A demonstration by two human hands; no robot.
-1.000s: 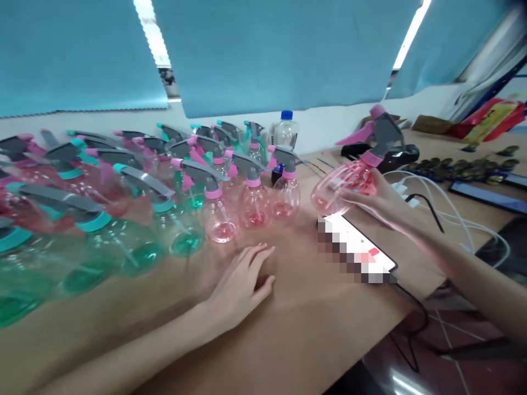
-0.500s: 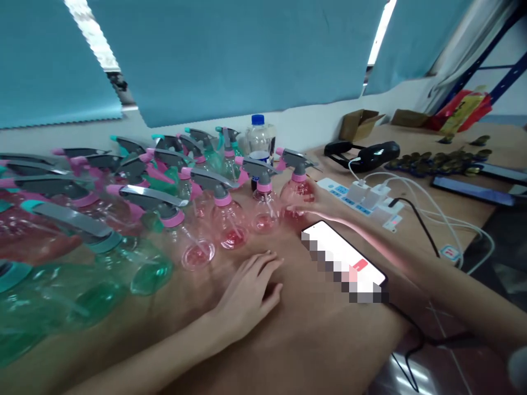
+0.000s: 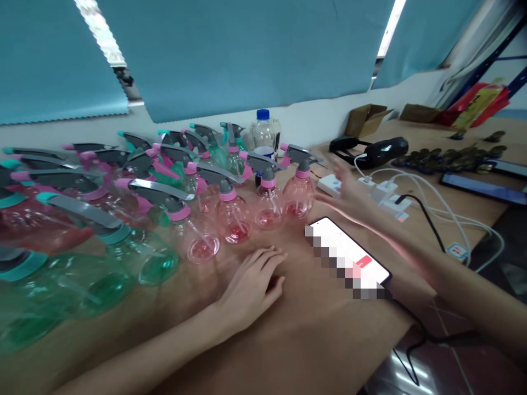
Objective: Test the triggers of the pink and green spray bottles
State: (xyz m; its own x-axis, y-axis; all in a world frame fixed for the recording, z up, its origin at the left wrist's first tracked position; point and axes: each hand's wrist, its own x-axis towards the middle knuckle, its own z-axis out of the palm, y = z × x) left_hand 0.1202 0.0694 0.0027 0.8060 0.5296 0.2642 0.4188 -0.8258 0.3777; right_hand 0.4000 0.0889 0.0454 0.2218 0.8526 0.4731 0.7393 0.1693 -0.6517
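Several pink and green spray bottles with grey triggers stand in rows on the brown table point(image 3: 313, 340). The rightmost pink spray bottle point(image 3: 298, 186) stands upright at the end of the front row. My right hand point(image 3: 349, 193) hovers just right of it, fingers apart and blurred, holding nothing. My left hand point(image 3: 252, 285) lies flat on the table in front of the pink bottles, fingers stretched out. A phone point(image 3: 348, 257) with a lit screen lies between my two hands, a black cable running from it.
A clear water bottle point(image 3: 262, 134) with a blue cap stands behind the rows. A white power strip point(image 3: 373, 193) with chargers and cables lies right of my right hand. Farther right are a black scanner point(image 3: 376, 149), cardboard boxes, small dark round items and a tablet point(image 3: 481, 186).
My right hand carried a pink spray bottle left, set it at the end of the front row, then let go and drew back to the right. My left hand stayed flat.
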